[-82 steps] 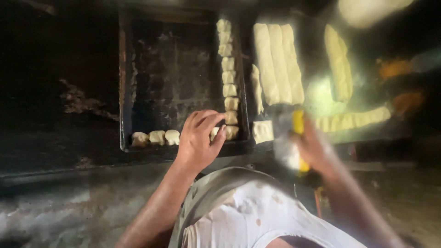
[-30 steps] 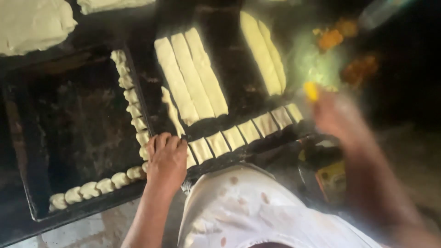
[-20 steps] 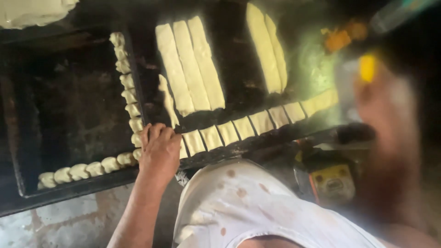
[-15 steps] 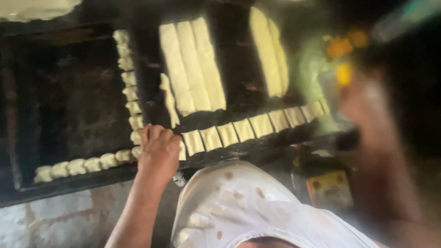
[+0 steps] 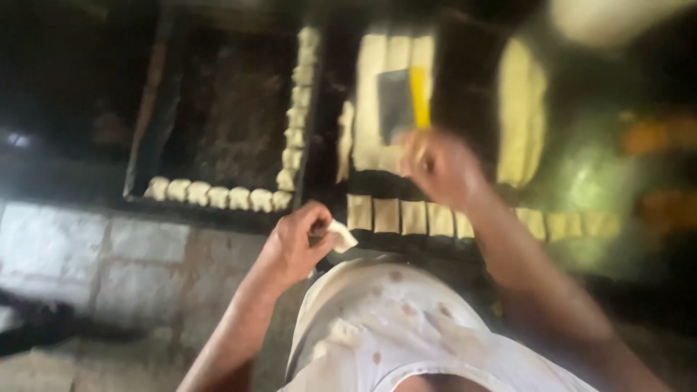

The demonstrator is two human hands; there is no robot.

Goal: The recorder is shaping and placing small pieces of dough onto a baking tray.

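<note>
Two hands work low in the frame: the left hand (image 5: 298,243) pinches a small cut dough piece (image 5: 340,235) just below the dark baking tray (image 5: 156,138), whose bottom and right edges are lined with dough pieces (image 5: 218,194). The right hand (image 5: 439,167), blurred, seems closed around a yellow-handled scraper (image 5: 406,98) over the dough strips (image 5: 388,101) at centre.

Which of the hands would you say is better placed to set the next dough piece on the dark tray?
Probably the left hand: it pinches a cut dough piece just below the tray's near corner, where a row of pieces ends. The right hand grips a yellow-handled cutter over the dough strips.
</note>
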